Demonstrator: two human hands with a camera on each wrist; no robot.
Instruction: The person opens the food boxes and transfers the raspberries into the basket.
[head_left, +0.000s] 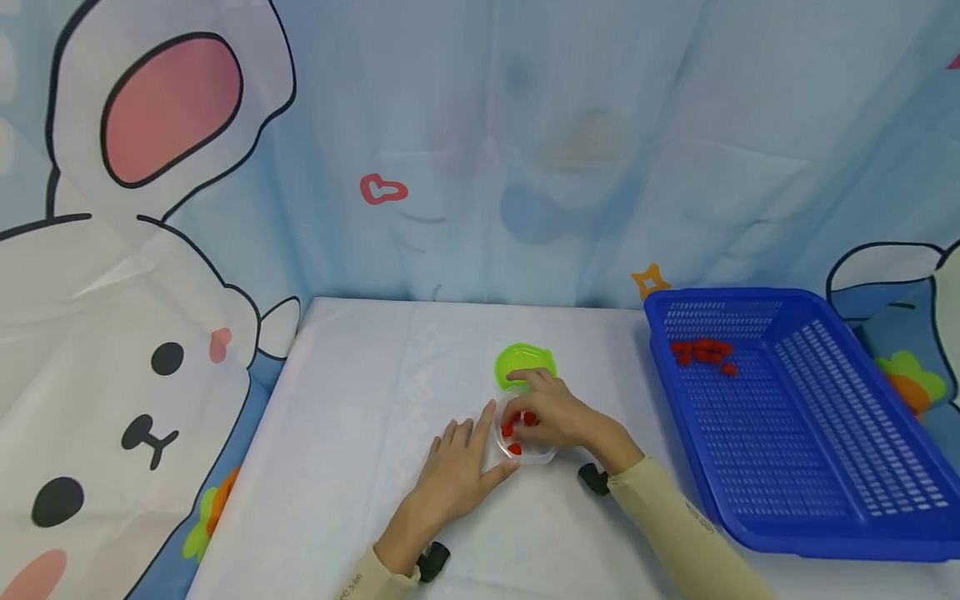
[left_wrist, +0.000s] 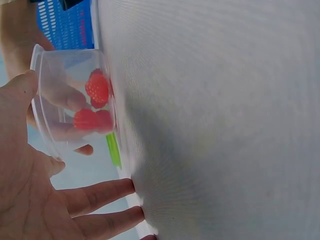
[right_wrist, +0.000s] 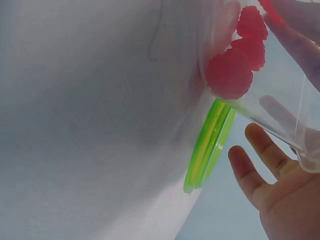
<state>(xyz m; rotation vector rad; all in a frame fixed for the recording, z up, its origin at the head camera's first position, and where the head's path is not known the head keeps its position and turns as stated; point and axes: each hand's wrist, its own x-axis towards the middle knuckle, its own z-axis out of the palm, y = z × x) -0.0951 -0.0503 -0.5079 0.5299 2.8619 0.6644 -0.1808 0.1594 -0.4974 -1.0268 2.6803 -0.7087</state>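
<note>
A clear plastic cup stands on the white table with several red raspberries at its bottom. My left hand steadies it from the left, thumb and forefinger against the rim, the other fingers stretched out to the table. Reaching in from the right, my right hand has its thumb and a fingertip down inside the cup. In the right wrist view they pinch a raspberry, partly cut off by the frame's edge. Right behind the cup lies a bright green lid, partly covered by the right hand.
On the right stands a large blue plastic basket, with more red raspberries grouped at its far left corner. A cartoon-printed cloth hangs behind the table. Black wrist mounts sit at both cuffs.
</note>
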